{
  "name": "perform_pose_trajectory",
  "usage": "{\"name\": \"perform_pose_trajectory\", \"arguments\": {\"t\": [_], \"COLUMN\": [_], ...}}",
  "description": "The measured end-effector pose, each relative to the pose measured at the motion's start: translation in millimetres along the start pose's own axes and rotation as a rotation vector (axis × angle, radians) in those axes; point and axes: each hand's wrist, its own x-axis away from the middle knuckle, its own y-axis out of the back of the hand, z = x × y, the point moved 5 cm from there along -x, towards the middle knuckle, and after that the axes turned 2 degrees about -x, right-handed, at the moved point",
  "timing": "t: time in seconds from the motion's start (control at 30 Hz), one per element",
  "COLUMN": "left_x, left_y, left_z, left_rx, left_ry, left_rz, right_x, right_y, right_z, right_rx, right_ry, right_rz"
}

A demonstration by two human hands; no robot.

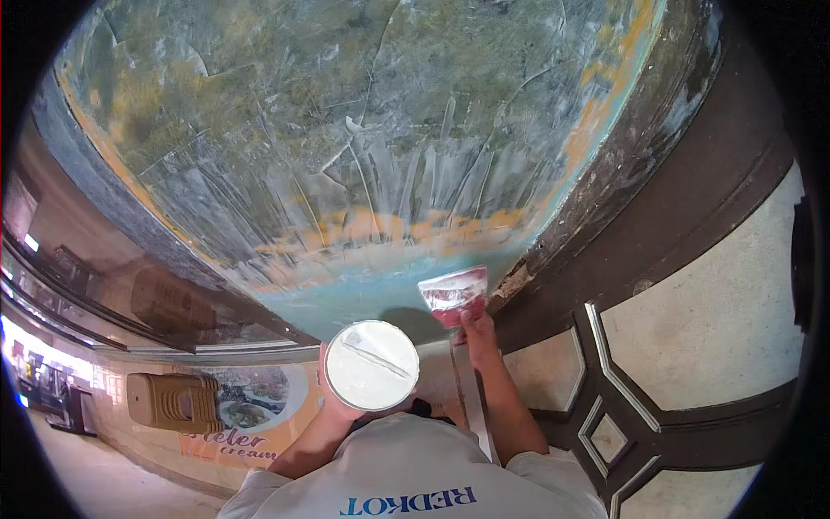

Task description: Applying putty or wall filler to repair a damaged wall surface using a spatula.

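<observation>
My left hand (335,405) is wrapped round the side of a round white tub (417,367), held in front of my chest. Smooth white paste (367,376) fills it, with a straight groove across its surface. To the right, my right hand (480,336) grips a wide putty knife (453,296) by its handle. Its blade looks reddish and is smeared with white paste; it is in front of the wall's lower turquoise band, and I cannot tell whether it touches. The wall panel (380,199) beyond is mottled grey-green, with fan-like pale streaks and orange patches.
A dark moulded frame (596,203) borders the panel on the right, its edge chipped near the putty knife. Farther right are pale panels (709,320) with dark trim. At left, brown stacked stools (173,402) stand by an orange printed banner (298,406).
</observation>
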Motion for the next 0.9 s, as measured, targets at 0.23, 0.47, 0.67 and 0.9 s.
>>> {"name": "perform_pose_trajectory", "arguments": {"t": [0.23,0.47,0.67,0.9], "left_x": [-10,-18,-22,-15], "left_y": [-21,-21,-22,-21], "left_z": [17,23,31,33], "left_rx": [-0.005,-0.026,0.027,-0.037], "left_ry": [0.068,0.003,0.011,-0.034], "left_rz": [0.05,0.02,0.032,0.002], "right_x": [-56,-27,-57,-37], "right_y": [23,35,30,50], "right_z": [68,31,80,61], "right_rx": [0.006,-0.151,-0.108,-0.083], "right_ry": [0.164,0.07,0.237,0.178], "right_rz": [-0.01,0.014,0.007,0.014]}}
